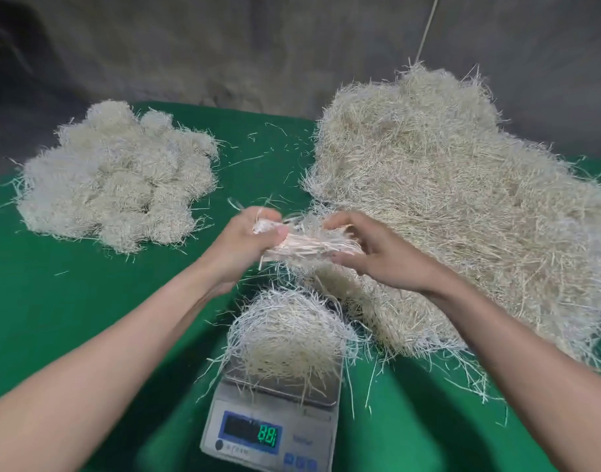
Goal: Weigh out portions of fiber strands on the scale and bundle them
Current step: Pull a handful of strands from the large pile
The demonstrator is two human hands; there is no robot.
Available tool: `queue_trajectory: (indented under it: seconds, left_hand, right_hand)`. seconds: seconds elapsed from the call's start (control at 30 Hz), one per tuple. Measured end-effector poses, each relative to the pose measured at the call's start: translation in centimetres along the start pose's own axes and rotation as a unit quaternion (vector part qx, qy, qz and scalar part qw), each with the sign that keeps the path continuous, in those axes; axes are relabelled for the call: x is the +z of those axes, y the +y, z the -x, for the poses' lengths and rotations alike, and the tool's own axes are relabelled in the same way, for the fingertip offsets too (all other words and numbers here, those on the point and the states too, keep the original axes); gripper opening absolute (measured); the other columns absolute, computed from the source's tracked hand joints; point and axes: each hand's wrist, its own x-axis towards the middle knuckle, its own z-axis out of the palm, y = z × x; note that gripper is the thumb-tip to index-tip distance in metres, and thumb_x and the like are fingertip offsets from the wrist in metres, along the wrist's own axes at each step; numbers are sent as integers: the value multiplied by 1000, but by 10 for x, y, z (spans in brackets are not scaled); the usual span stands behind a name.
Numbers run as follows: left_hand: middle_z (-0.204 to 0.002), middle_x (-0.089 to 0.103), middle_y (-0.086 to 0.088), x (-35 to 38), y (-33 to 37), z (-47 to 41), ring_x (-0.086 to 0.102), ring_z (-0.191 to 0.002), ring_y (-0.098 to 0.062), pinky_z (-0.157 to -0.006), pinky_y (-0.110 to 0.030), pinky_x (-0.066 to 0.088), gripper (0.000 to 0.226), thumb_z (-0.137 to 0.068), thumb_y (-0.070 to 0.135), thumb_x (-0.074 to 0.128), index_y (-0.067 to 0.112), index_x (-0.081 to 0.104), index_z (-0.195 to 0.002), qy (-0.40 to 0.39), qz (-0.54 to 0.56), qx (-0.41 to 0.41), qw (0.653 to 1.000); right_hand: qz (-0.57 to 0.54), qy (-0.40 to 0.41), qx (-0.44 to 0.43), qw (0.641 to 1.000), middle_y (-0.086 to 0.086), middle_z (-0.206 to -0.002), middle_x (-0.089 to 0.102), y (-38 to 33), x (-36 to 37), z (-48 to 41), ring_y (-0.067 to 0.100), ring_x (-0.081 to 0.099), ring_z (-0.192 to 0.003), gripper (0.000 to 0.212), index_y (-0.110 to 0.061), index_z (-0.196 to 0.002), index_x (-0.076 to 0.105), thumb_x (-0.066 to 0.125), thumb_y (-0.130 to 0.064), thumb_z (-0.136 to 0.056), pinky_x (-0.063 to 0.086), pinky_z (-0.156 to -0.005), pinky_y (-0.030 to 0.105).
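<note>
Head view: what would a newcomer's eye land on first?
The huge heap of loose strands on the right dominates. At centre, the left hand and right hand hold a small bundle just beyond the scale, whose pan carries another portion. At far left lie finished bundles.

The worktop is plain deep green. The large heap at its right edge is straw-beige, paler at the fringes. The pile of bundles near the far left corner is creamy off-white. The held handful is cream with a pinkish tint. The portion on the scale is cream with whitish tips. The scale is silver-grey, its panel blue, its digits bright green.
</note>
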Motion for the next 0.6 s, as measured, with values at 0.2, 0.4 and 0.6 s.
queue_trajectory:
  seconds: [0.2, 0.4, 0.6]
  left_hand:
    - [-93, 67, 13, -9, -40, 22, 56, -63, 9, -83, -19, 49, 22, -85, 2, 60, 22, 69, -85, -43, 51, -32, 997]
    - [-93, 60, 12, -7, -80, 18, 57, -69, -4, -57, -11, 44, 26, -75, 11, 77, 32, 65, -83, 30, -80, 15, 996]
    - [-87, 56, 15, -7, -108, 15, 51, -77, 4, -65, -5, 37, 24, -75, 11, 77, 30, 61, -77, 5, -148, 53, 988]
  right_hand:
    - [-115, 94, 73, 986, -3, -85, 60, 12, 33, 28, -14, 55, -58, 5, -4, -88, 61, 58, 0, -88, 42, -54, 5]
    - [27, 140, 113, 983, -5, -97, 65, 34, 77, 30, 4, 56, -92, 7, -12, -90, 69, 66, -8, -85, 41, -91, 15]
    - [99, 148, 114, 977, 9, -135, 51, 43, 108, 34, 22, 40, -128, 33, -17, -114, 67, 59, -1, -87, 19, -106, 29]
